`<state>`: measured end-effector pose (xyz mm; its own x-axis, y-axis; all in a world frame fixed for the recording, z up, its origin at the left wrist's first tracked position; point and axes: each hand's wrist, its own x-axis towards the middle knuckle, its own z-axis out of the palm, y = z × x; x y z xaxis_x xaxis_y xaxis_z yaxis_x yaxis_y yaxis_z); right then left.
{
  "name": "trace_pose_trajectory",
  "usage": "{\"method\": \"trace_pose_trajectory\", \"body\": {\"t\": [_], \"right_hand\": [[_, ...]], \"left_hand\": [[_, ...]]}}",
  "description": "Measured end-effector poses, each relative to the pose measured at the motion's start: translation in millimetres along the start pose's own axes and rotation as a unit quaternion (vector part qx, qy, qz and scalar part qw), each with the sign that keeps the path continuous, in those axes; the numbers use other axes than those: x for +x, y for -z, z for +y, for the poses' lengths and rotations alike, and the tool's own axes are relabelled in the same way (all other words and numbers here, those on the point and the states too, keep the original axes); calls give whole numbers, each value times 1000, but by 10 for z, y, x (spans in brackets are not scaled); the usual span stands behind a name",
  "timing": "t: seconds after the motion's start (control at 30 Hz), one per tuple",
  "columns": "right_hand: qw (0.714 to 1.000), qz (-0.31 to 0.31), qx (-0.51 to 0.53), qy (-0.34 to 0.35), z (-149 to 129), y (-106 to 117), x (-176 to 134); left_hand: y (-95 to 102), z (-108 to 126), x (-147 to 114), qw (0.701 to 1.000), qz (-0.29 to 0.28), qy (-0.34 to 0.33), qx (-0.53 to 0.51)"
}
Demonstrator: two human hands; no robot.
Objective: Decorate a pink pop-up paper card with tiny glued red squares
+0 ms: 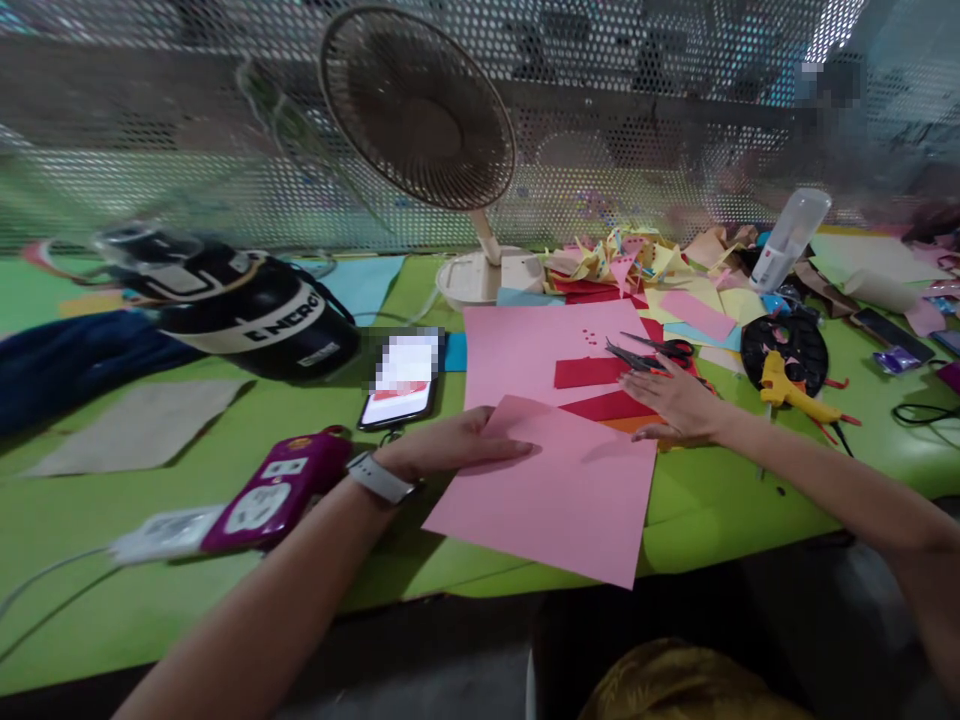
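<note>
A pink sheet of paper [562, 500] is pinched at its upper left by my left hand [461, 445], the thumb lying on top. The sheet hangs over the front part of the table. To its right, my right hand [679, 405] has its fingers stretched out beside black scissors [660, 348]; I cannot tell whether it touches them. Under those fingers lie red paper pieces [585, 372] and a bit of orange paper [626, 424]. Another pink sheet [517, 345] lies flat behind, with tiny red dots [590, 338] on it.
A lit phone [405, 375], a purple power adapter [281, 485] and a large black bottle [262, 320] are on the left. Behind stand a fan [427, 110] and a heap of paper scraps [622, 260]. A yellow glue gun [795, 388] rests on a black tray [784, 340] at right.
</note>
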<state>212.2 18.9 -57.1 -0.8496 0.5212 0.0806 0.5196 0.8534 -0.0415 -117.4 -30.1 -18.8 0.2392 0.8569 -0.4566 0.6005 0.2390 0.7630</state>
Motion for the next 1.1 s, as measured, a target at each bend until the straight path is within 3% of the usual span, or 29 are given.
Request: {"method": "trace_pose_trajectory", "body": {"t": [0.23, 0.37, 0.5, 0.67, 0.83, 0.9, 0.97, 1.03, 1.1], "right_hand": [[1000, -11, 2, -11, 143, -10, 175], [1000, 17, 13, -13, 125, 57, 128], [999, 51, 11, -6, 47, 182, -108], [996, 55, -7, 64, -117, 197, -363], [988, 73, 7, 139, -168, 101, -380], [985, 98, -5, 140, -179, 121, -364], [984, 121, -28, 130, -196, 178, -351], [983, 125, -43, 126, -211, 238, -343], [985, 109, -38, 127, -214, 271, -337]], "left_hand": [[-24, 132, -101, 992, -76, 11, -105], [-41, 77, -104, 979, -74, 14, -191], [-83, 43, -59, 969, -44, 24, -244], [-161, 94, 4, 969, -26, 44, -242], [-207, 169, 45, 988, -27, 30, -151], [-231, 189, 64, 995, 13, -9, -95], [-271, 201, 77, 989, 124, -74, 14], [-334, 213, 68, 943, 254, -163, 140], [-418, 231, 25, 887, 306, -265, 222]]}}
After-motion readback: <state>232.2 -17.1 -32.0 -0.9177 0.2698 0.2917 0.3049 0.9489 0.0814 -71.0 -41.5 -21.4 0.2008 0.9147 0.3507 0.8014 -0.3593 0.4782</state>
